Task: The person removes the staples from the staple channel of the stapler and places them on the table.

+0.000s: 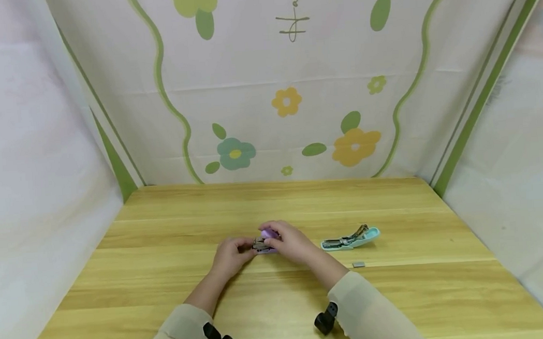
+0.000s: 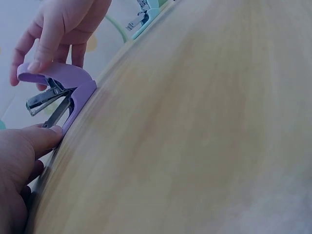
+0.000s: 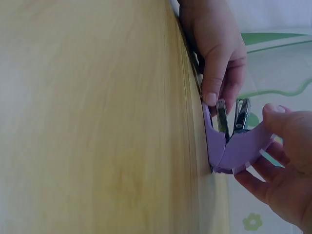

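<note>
A purple stapler [image 1: 270, 234] lies opened up near the middle of the table, its top cover raised away from the base. The left hand [image 1: 230, 255] pinches the front end of the base between thumb and fingers. From the other side, the right hand [image 1: 292, 241] grips the raised purple cover. In the left wrist view, the metal magazine and arm of the stapler [image 2: 66, 73] stand apart inside it. The right wrist view shows the right thumb on the cover's edge, with fingers [image 3: 253, 183] against its outer side.
To the right lies a mint-green stapler [image 1: 350, 240], also opened up. A small grey strip of staples [image 1: 358, 264] sits in front of it on the wooden table [image 1: 162, 217]. A flowered cloth [image 1: 250, 124] hangs behind the table, with pale cloth walls at both sides.
</note>
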A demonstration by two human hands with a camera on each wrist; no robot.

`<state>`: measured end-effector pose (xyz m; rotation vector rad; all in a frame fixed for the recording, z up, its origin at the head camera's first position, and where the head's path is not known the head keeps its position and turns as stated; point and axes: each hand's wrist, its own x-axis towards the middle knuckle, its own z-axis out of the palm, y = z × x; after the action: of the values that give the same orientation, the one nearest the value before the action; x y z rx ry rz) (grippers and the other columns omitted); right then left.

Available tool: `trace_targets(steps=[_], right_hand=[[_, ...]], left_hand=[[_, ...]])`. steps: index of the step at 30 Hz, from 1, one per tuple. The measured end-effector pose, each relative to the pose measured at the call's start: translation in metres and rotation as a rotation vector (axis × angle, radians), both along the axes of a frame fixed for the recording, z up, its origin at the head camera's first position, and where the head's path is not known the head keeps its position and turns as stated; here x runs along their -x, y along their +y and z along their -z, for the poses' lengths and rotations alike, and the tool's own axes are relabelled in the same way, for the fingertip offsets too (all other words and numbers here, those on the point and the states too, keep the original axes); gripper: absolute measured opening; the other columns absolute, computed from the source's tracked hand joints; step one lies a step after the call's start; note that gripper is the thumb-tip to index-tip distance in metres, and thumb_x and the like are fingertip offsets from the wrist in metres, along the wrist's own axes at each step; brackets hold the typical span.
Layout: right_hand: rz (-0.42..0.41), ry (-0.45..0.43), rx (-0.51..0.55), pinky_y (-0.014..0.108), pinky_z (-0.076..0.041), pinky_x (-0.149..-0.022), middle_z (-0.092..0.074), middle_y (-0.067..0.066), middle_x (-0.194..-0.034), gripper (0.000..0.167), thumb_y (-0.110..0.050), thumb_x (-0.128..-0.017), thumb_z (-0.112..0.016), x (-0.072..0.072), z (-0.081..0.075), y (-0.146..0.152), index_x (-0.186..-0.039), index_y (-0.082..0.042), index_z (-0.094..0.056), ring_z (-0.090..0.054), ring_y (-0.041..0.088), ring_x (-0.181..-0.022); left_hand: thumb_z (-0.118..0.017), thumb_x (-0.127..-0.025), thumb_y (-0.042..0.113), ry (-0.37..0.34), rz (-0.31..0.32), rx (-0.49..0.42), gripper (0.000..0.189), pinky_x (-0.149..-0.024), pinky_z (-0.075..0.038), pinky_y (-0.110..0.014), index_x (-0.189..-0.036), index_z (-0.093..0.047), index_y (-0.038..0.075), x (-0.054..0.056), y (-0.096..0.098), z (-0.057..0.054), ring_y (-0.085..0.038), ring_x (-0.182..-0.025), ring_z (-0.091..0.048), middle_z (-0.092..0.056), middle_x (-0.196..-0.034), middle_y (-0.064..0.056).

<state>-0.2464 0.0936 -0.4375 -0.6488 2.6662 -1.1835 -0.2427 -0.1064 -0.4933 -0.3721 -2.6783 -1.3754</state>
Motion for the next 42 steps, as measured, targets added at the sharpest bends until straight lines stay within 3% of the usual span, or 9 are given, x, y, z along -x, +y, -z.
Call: trace_targets(steps=[5, 9, 14, 20, 29, 42], right_hand=[[0.03, -0.057, 0.085, 0.044, -0.051, -0.098, -0.06, 0.004, -0.129, 0.038, -0.03, -0.097, -0.063, 0.002, 0.003, 0.006, -0.132, -0.019, -0.059, -0.057, 0.022, -0.118], [0.074, -0.03, 0.112, 0.048, -0.048, -0.101, -0.063, 0.001, -0.125, 0.038, -0.031, -0.093, -0.068, 0.002, 0.003, 0.007, -0.128, -0.016, -0.063, -0.056, 0.025, -0.121], [0.117, -0.008, 0.154, 0.042, -0.052, -0.095, -0.068, 0.0, -0.116, 0.035, -0.029, -0.091, -0.071, 0.002, 0.001, 0.013, -0.122, -0.014, -0.066, -0.06, 0.022, -0.111], [0.169, -0.045, 0.203, 0.038, -0.055, -0.09, -0.069, 0.004, -0.113, 0.032, -0.022, -0.089, -0.073, 0.002, -0.002, 0.024, -0.118, -0.011, -0.068, -0.064, 0.019, -0.103], [0.194, -0.077, 0.195, 0.033, -0.055, -0.088, -0.07, -0.001, -0.107, 0.035, -0.024, -0.088, -0.074, 0.004, -0.001, 0.042, -0.12, -0.01, -0.068, -0.064, 0.013, -0.098], [0.213, -0.089, 0.107, 0.036, -0.054, -0.096, -0.072, 0.001, -0.11, 0.028, -0.02, -0.086, -0.076, 0.009, 0.011, 0.075, -0.113, -0.012, -0.07, -0.066, 0.018, -0.106]], left_hand=[[-0.079, -0.081, 0.013, -0.017, -0.007, 0.003, 0.018, -0.086, -0.055, -0.041, -0.099, -0.077, 0.011, -0.001, -0.001, -0.001, -0.02, -0.094, -0.069, -0.076, -0.098, -0.002], [-0.079, -0.081, 0.013, -0.027, -0.01, 0.001, 0.019, -0.085, -0.055, -0.041, -0.1, -0.077, 0.012, -0.002, -0.001, -0.001, -0.019, -0.093, -0.068, -0.076, -0.099, -0.002], [-0.079, -0.081, 0.014, -0.025, -0.021, 0.016, 0.019, -0.082, -0.054, -0.038, -0.1, -0.077, 0.013, -0.002, -0.001, -0.001, -0.017, -0.091, -0.066, -0.076, -0.098, -0.001], [-0.079, -0.081, 0.015, -0.027, -0.028, 0.029, 0.019, -0.081, -0.053, -0.036, -0.1, -0.077, 0.014, -0.001, -0.002, -0.001, -0.015, -0.09, -0.064, -0.075, -0.097, -0.001], [-0.08, -0.08, 0.014, -0.026, -0.023, 0.03, 0.02, -0.081, -0.051, -0.035, -0.1, -0.078, 0.014, -0.002, 0.0, -0.001, -0.016, -0.09, -0.063, -0.075, -0.096, -0.001], [-0.08, -0.08, 0.014, -0.012, -0.025, 0.029, 0.02, -0.079, -0.052, -0.033, -0.1, -0.078, 0.014, -0.001, -0.001, 0.001, -0.016, -0.089, -0.064, -0.076, -0.096, -0.001]])
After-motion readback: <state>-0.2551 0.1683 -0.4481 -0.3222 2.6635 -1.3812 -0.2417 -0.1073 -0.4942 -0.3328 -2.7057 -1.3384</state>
